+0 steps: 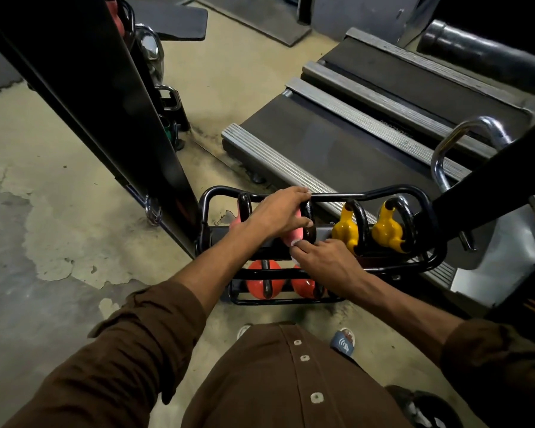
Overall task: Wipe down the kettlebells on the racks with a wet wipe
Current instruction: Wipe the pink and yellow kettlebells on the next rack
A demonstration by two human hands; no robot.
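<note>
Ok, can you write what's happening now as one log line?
left hand: holds pink kettlebell | right hand: pinches wet wipe against it | place: rack, top tier

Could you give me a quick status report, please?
Left hand grips pink kettlebell. Right hand pinches wet wipe against it. Yellow kettlebells alongside, untouched.

This is looking like a gym. A low black tubular-steel rack (414,190) is holding two yellow kettlebells with black handles (348,230) on its upper tier and round orange-red kettlebells (255,285) on the tier below. Two treadmills with dark belts and ribbed silver side rails (337,143) are lying side by side just behind it. A black rubber floor mat (173,18) is lying farther back, a tall black steel frame (112,112) is standing to the left, and a patchy grey and beige concrete floor (59,149) is stretching underneath.
</note>
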